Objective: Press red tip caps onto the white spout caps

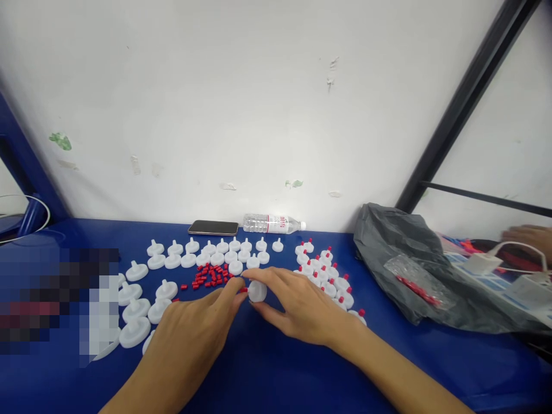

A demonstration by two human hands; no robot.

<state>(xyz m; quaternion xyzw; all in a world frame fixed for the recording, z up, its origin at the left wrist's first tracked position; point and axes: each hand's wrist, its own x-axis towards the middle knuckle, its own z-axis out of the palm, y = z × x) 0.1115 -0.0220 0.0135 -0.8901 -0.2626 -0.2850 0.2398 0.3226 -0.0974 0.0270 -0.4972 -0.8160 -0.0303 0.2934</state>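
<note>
Between my two hands is a white plastic disc with a narrow stem [257, 291], tipped so the stem points left. My right hand [297, 302] is closed on its rim, fingers above and thumb below. My left hand [198, 319] pinches a small red cap [244, 290] at the stem's tip; whether it is fully seated I cannot tell. Loose red caps [211, 275] lie in a pile just beyond my left hand. White discs with bare stems [134, 309] stand to the left and behind the pile. On the right are discs with red-capped stems [331, 287].
A phone [213, 227] and a clear bottle [273, 223] lie along the wall. At right, a grey plastic bag [388, 247] bears a clear packet of red pieces [418, 287]. Beyond it are a white charger [483, 263] and another person's blurred hand [530, 238]. A pixelated patch covers the left side.
</note>
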